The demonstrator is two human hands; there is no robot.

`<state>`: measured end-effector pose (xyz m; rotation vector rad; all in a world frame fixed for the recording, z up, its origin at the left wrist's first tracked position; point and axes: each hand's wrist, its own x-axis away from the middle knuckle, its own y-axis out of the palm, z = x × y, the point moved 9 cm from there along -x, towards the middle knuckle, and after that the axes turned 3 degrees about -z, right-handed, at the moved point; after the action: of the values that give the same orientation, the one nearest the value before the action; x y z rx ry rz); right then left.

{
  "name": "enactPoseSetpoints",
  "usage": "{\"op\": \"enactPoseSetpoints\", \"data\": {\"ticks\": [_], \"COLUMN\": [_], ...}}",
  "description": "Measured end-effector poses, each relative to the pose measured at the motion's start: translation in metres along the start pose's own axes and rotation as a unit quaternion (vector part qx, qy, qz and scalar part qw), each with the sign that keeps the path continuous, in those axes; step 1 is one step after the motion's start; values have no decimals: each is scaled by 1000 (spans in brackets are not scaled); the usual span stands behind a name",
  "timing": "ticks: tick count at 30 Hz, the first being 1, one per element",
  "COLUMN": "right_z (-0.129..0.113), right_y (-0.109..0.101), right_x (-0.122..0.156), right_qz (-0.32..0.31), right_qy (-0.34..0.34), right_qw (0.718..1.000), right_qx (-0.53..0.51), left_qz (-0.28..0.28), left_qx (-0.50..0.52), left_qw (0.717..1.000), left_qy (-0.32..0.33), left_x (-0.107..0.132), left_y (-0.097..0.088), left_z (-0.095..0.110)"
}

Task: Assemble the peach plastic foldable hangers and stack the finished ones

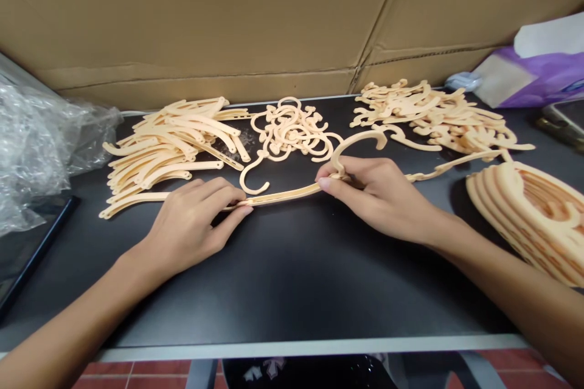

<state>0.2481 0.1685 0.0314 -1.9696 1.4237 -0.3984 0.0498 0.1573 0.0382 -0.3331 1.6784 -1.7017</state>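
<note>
Stretched between my two hands above the black table is a cream plastic clothes hanger [287, 196], its curved hook [358, 138] standing up near the middle. My left hand [201, 216] pinches one arm of it between thumb and fingers. At the base of the hook, my right hand [378, 194] grips the hanger with the thumb in front. A jointed arm [456, 164] reaches out to the right past the right hand. Just behind the left hand lies a loose hook [253, 179]. The right fingers partly hide the joint at the hook.
Behind my hands lie piles of hanger arms [182, 140], hooks [294, 127] and smaller curved pieces [424, 112]. Several assembled hangers [524, 213] are stacked at right. Clear plastic wrap [45, 140] sits at left, a purple tissue pack [533, 76] at back right. Cardboard [205, 18] stands behind.
</note>
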Motion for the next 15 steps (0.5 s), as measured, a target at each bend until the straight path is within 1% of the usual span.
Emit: {"op": "enactPoseSetpoints", "data": {"ticks": [6, 10, 12, 15], "right_z": [-3, -5, -7, -10], "right_y": [0, -4, -7, -14], "right_x": [2, 4, 5, 8], "right_qz": [9, 34, 54, 99], "right_qy": [-23, -33, -54, -93], "right_qw": [1000, 999, 997, 982], "right_qx": [-12, -4, 31, 135], "left_qz": [-3, 0, 7, 38], "left_qx": [27, 25, 30, 48], "left_qw": [1000, 1000, 999, 996], "left_qy": [14, -15, -31, -61], "left_x": [-1, -1, -1, 3], "left_y": [0, -2, -5, -14], "left_z": [1, -5, -9, -19]}}
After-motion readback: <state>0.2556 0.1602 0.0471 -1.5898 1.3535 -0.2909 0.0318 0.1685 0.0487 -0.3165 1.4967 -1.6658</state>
